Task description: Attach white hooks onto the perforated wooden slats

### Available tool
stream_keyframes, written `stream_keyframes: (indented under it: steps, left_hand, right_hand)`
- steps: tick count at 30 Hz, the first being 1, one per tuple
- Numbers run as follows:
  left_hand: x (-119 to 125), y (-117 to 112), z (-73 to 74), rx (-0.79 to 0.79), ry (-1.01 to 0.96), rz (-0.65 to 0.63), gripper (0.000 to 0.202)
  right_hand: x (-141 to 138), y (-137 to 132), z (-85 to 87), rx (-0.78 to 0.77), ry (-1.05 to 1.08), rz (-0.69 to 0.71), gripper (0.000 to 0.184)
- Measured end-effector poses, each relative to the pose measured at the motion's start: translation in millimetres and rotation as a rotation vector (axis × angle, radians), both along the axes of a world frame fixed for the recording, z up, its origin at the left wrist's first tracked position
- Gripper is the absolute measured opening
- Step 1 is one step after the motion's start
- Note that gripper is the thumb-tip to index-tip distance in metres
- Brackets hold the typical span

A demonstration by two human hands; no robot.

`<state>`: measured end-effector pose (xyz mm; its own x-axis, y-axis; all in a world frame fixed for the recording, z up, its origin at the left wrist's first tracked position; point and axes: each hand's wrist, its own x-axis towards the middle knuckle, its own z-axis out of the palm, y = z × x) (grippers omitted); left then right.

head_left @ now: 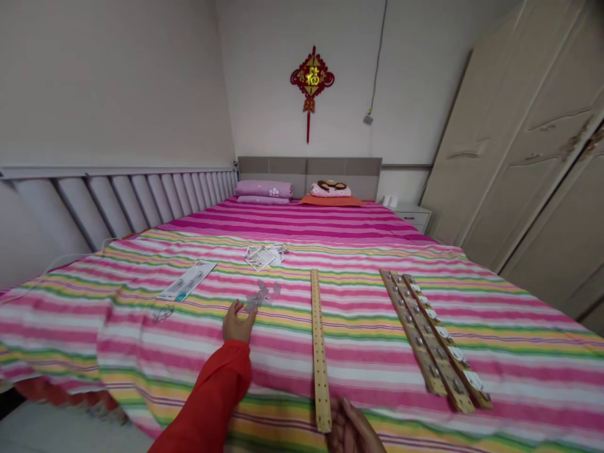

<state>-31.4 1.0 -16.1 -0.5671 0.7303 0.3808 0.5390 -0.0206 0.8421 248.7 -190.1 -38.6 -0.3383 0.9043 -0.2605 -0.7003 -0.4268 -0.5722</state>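
A long, narrow light-wood strip with rows of small dark holes lies lengthwise on the striped bed cover. My right hand is beside its near end, palm partly up and thumb held apart; whether the fingers touch the strip, I cannot tell. Left of the strip is a small heap of clear plastic packets, some with shiny bits inside. My left hand, in a red sleeve, reaches the heap's near edge with thumb and fingers apart. What the small packets contain is too small to make out.
At right lie several brown strips bearing small packets and white round pieces. A flat clear-and-white package, a tangle of thin rings and white cards lie left and behind. A white rail borders the bed.
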Motion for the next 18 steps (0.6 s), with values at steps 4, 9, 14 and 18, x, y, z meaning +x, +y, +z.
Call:
stream_keyframes:
  steps: [4,9,14,18]
  left_hand:
    - [-1.2,2.3,-3.6,0.007,-0.01,-0.013,0.059]
    - [-3.6,7.3,-8.7,0.07,-0.087,0.0,0.057]
    - [-2.5,6.9,-7.4,0.11,-0.134,0.021,0.056]
    - [-0.3,5.1,-2.9,0.147,-0.219,0.019,0.054]
  right_hand:
    - [0.8,1.1,-1.3,0.011,0.004,0.011,0.035]
    - [-0.6,4.7,-8.0,-0.038,0.022,0.0,0.036]
    - [-1.5,5.2,-9.6,-0.038,0.021,0.002,0.035]
    - [-2.2,2.5,-7.1,-0.027,0.007,-0.015,0.032]
